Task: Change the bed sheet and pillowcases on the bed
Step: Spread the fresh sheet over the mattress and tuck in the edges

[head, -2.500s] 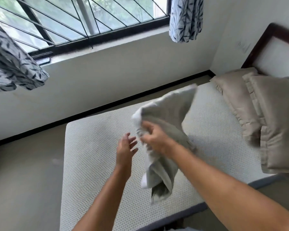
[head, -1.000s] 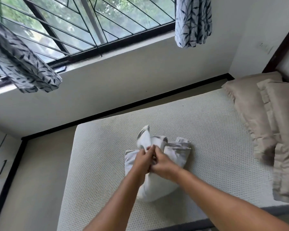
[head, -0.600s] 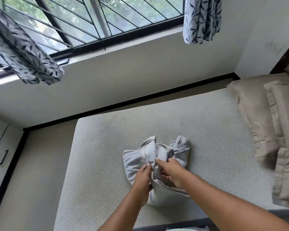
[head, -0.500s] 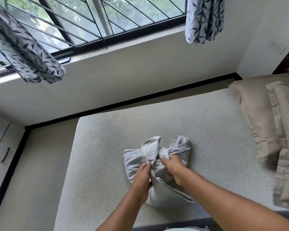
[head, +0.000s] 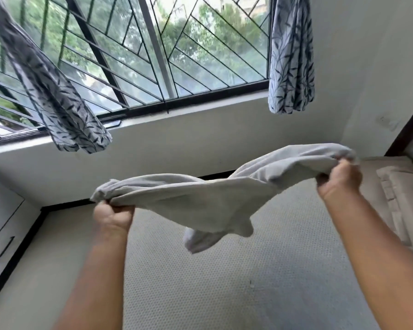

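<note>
Bedroom corner: white wall (head: 200, 144) under one barred window (head: 153, 55), trees beyond the glass. Two leaf-print curtains, the left curtain (head: 55, 101) slanting across the bars and the right curtain (head: 291, 55) hanging straight.

Below, one bare mattress (head: 272, 270), cream with a dotted weave. Two beige pillows at its right end, the near pillow (head: 408, 201) overlapping the far pillow (head: 374, 167), both just below a dark headboard (head: 408, 129).

One grey cloth (head: 200, 198), up in the air above the mattress and clear of it, stretched between two hands with its middle sagging in a loose fold. Sheet or pillowcase: cannot tell. Fingers of the left hand (head: 112, 215) curled into a fist round the cloth's left end. Higher and further off, the right hand (head: 339, 179), fingers and thumb bunched round the right end. Two bare forearms (head: 96, 282) reaching up from the bottom edge.

One cupboard (head: 0, 222) at far left, doors closed, with one dark handle (head: 6, 247); contents hidden. Beige floor (head: 45, 270) between cupboard and mattress, and black skirting (head: 65, 204) along the foot of the wall.
</note>
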Tool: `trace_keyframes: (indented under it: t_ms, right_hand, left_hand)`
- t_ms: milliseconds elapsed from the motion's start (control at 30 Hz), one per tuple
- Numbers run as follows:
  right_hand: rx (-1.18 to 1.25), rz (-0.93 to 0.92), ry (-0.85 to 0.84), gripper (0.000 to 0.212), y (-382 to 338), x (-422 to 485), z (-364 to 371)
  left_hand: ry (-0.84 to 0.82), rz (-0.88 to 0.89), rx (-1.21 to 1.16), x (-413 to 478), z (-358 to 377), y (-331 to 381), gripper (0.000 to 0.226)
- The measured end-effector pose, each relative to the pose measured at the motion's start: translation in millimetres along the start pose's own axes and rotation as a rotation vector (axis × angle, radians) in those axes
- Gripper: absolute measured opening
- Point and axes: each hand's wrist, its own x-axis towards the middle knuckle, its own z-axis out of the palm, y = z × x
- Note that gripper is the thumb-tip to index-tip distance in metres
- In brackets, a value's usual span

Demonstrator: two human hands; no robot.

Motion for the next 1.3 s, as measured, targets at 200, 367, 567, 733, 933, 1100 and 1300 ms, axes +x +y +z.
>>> trace_keyframes:
  t_ms: [200,367,567,733,933,1100,1300]
  right_hand:
    - [-0.482,-0.285,-0.023,0.022,-16,-5,-30]
    - [-1.379,-0.062,-0.048,0.039,46,-12,-97]
    - [-1.497,0.275,-0.473,0.057,138,-77,-140]
    - [-0.913,0.828,-0.538,0.042,176,-134,-115]
    - [-1.474,0.311,-0.761,0.015,208,-152,-123]
    - [-1.356,-0.049,-1.295,0.054,203,-189,-126]
    - [-1.3,0.002,-1.412,0.052,211,-202,-150]
  left_hand:
    - [-0.141,0.057,0.331,-14,-10,-12,0.041]
    - [-0.192,-0.001,0.674,-19,-46,-60,0.032]
    - [-0.386,-0.258,1.203,-86,-94,-138,0.025]
    - [-0.677,-0.545,1.509,-124,-146,-184,0.004]
    - [-0.835,-0.819,1.589,-120,-169,-165,0.024]
    - [-0.291,-0.758,1.034,-84,-176,-144,0.069]
    - [0.032,-0.294,1.253,-70,-169,-158,0.019]
